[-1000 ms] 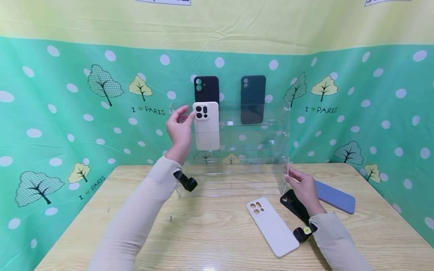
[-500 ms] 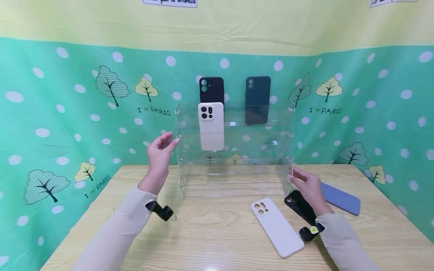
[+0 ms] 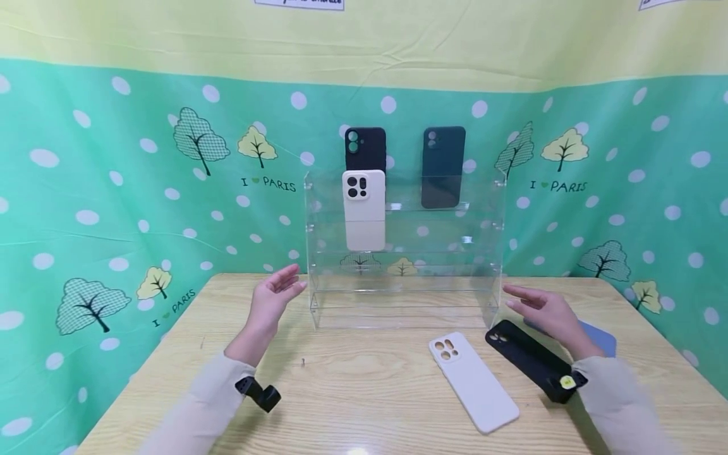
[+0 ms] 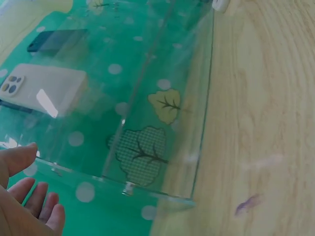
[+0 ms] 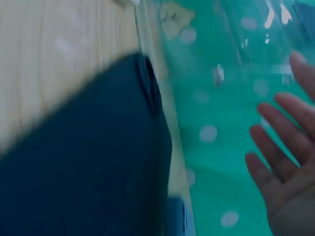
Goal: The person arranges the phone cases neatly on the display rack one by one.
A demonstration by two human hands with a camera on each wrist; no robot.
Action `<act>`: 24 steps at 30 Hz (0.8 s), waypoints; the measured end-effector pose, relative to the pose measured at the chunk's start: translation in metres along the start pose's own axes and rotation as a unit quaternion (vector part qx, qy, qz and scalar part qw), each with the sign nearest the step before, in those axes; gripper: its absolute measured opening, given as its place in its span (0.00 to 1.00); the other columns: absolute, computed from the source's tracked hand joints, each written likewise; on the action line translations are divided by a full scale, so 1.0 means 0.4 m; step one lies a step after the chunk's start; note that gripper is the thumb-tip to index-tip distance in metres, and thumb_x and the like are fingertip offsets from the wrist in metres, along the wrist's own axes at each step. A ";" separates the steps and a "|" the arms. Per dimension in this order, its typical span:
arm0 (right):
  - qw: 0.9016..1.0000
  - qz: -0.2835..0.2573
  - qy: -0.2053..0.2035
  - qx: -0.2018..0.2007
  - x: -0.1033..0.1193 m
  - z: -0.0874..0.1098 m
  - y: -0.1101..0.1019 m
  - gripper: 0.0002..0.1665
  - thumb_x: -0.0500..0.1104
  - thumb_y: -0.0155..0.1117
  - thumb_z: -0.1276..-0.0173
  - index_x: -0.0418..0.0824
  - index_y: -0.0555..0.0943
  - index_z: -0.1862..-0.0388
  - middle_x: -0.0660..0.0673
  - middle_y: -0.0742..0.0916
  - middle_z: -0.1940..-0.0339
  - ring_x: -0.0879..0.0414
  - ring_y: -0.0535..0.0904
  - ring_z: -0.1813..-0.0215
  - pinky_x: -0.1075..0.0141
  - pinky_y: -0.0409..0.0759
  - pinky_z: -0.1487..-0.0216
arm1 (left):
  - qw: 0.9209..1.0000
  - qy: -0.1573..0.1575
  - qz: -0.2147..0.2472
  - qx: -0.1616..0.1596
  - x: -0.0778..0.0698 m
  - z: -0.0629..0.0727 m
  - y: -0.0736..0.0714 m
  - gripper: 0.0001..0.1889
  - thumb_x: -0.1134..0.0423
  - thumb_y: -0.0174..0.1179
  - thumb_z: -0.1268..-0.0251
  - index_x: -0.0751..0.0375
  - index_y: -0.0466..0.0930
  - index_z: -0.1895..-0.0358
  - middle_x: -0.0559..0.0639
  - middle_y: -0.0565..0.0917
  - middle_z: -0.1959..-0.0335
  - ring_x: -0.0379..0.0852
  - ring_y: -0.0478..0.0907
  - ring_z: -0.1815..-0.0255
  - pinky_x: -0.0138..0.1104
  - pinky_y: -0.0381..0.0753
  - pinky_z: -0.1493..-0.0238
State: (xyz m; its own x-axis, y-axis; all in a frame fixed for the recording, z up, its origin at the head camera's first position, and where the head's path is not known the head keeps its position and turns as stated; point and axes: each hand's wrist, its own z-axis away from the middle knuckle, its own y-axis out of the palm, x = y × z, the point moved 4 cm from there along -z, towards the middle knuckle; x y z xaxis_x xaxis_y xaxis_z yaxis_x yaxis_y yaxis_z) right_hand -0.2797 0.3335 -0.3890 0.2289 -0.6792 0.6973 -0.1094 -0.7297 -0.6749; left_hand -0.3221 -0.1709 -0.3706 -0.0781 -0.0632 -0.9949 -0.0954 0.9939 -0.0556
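A clear acrylic stand (image 3: 409, 278) with several tiers rises from the back of the table. On it, a white phone case (image 3: 365, 218) leans in front of a black phone case (image 3: 366, 149) at the left, and a dark teal phone case (image 3: 443, 165) stands at the upper right. Beside the stand's left panel is my left hand (image 3: 272, 302), empty, fingers loosely bent. My right hand (image 3: 548, 313), also holding nothing, hovers by the right panel with fingers extended, as the right wrist view confirms. Whether either hand touches the stand cannot be told.
On the wooden table (image 3: 364, 404) in front of the stand lies a second white phone case (image 3: 474, 382). Right of it, partly under the right wrist, is another black phone case (image 3: 526, 354). A blue phone case (image 3: 600, 338) lies behind the right hand, partly hidden.
My left hand has let go of the white phone case on the stand and dropped to the stand's lower left side. My right hand has come away from the right panel.
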 end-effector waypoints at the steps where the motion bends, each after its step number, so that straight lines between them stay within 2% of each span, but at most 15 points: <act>1: 1.000 0.006 -0.003 0.013 -0.009 0.001 -0.009 0.29 0.50 0.58 0.31 0.37 0.72 0.36 0.33 0.76 0.38 0.39 0.74 0.41 0.82 0.74 0.56 | 1.000 -0.003 -0.001 0.009 0.009 0.000 0.003 0.27 0.68 0.61 0.38 0.63 0.67 0.35 0.58 0.70 0.34 0.49 0.67 0.35 0.29 0.71 0.38; 4: 0.998 0.029 -0.004 0.050 -0.042 0.001 -0.038 0.29 0.50 0.58 0.31 0.39 0.71 0.35 0.34 0.76 0.37 0.43 0.75 0.41 0.79 0.76 0.55 | 1.000 -0.011 0.001 0.024 0.030 -0.004 0.012 0.27 0.69 0.61 0.39 0.63 0.67 0.35 0.58 0.70 0.34 0.50 0.67 0.33 0.35 0.68 0.34; 6: 0.996 0.032 -0.005 0.078 -0.063 0.000 -0.054 0.29 0.50 0.58 0.31 0.39 0.71 0.34 0.35 0.75 0.36 0.43 0.73 0.39 0.78 0.76 0.54 | 1.000 -0.013 0.000 0.028 0.040 -0.006 0.016 0.28 0.69 0.61 0.39 0.63 0.67 0.35 0.58 0.70 0.34 0.51 0.67 0.33 0.37 0.67 0.34; 7: 0.996 0.034 -0.010 0.088 -0.074 0.000 -0.062 0.29 0.50 0.59 0.31 0.39 0.71 0.34 0.34 0.75 0.36 0.50 0.75 0.39 0.77 0.76 0.53 | 0.999 -0.015 0.000 0.029 0.044 -0.008 0.017 0.28 0.70 0.61 0.39 0.63 0.67 0.35 0.57 0.69 0.34 0.50 0.67 0.33 0.37 0.67 0.34; 9: 0.994 0.041 -0.022 0.100 -0.092 -0.001 -0.075 0.29 0.49 0.60 0.31 0.39 0.72 0.35 0.34 0.76 0.37 0.53 0.76 0.41 0.76 0.77 0.54 | 0.999 -0.016 0.002 0.031 0.051 -0.009 0.020 0.28 0.70 0.61 0.39 0.64 0.67 0.35 0.58 0.69 0.34 0.50 0.67 0.34 0.36 0.68 0.34; 11: 0.992 0.044 -0.028 0.111 -0.106 -0.004 -0.083 0.29 0.48 0.60 0.32 0.38 0.72 0.36 0.33 0.76 0.38 0.50 0.76 0.42 0.75 0.77 0.54 | 0.999 -0.017 0.007 0.030 0.057 -0.011 0.019 0.28 0.71 0.61 0.39 0.64 0.67 0.35 0.59 0.69 0.34 0.51 0.67 0.34 0.34 0.69 0.36; 13: 0.991 0.056 -0.030 0.114 -0.119 -0.007 -0.088 0.29 0.48 0.62 0.33 0.38 0.72 0.36 0.33 0.77 0.39 0.54 0.77 0.44 0.74 0.78 0.55 | 0.999 -0.018 0.013 0.027 0.063 -0.012 0.020 0.28 0.72 0.60 0.40 0.65 0.67 0.35 0.61 0.69 0.34 0.52 0.67 0.34 0.31 0.70 0.38; 14: 0.991 0.060 -0.027 0.115 -0.125 -0.009 -0.090 0.29 0.48 0.62 0.34 0.37 0.72 0.36 0.33 0.77 0.39 0.49 0.77 0.44 0.74 0.78 0.55 | 0.999 -0.018 0.016 0.025 0.065 -0.013 0.021 0.28 0.73 0.60 0.40 0.65 0.67 0.35 0.61 0.69 0.34 0.52 0.68 0.34 0.30 0.71 0.39; 18: 0.989 0.076 -0.032 0.123 -0.145 -0.018 -0.093 0.30 0.47 0.65 0.36 0.35 0.73 0.38 0.33 0.78 0.40 0.62 0.74 0.44 0.74 0.76 0.53 | 0.999 -0.017 0.032 0.018 0.075 -0.015 0.027 0.27 0.76 0.60 0.42 0.67 0.67 0.36 0.63 0.71 0.36 0.53 0.70 0.36 0.25 0.75 0.44; 21: 0.989 0.078 -0.040 0.121 -0.162 -0.018 -0.098 0.31 0.46 0.66 0.37 0.34 0.73 0.38 0.32 0.78 0.40 0.76 0.67 0.45 0.78 0.73 0.52 | 0.999 -0.016 0.045 0.014 0.082 -0.017 0.033 0.27 0.78 0.59 0.42 0.69 0.67 0.37 0.65 0.71 0.37 0.50 0.73 0.39 0.24 0.77 0.47; 24: 0.990 0.086 -0.049 0.105 -0.181 -0.012 -0.108 0.32 0.45 0.66 0.38 0.32 0.73 0.38 0.31 0.77 0.40 0.85 0.60 0.47 0.83 0.69 0.53 | 0.998 -0.020 0.053 0.009 0.089 -0.018 0.040 0.27 0.79 0.58 0.43 0.68 0.68 0.37 0.65 0.71 0.37 0.46 0.75 0.42 0.25 0.78 0.48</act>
State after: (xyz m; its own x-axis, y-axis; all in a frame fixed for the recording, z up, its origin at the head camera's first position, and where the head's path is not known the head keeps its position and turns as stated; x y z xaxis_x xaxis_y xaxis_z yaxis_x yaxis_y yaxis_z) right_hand -0.2961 0.4141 -0.4092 0.3177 -0.7733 0.5487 0.0471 -0.5651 -0.8237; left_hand -0.3334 -0.1577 -0.4063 -0.0477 0.0454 -0.9978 -0.0705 0.9963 0.0487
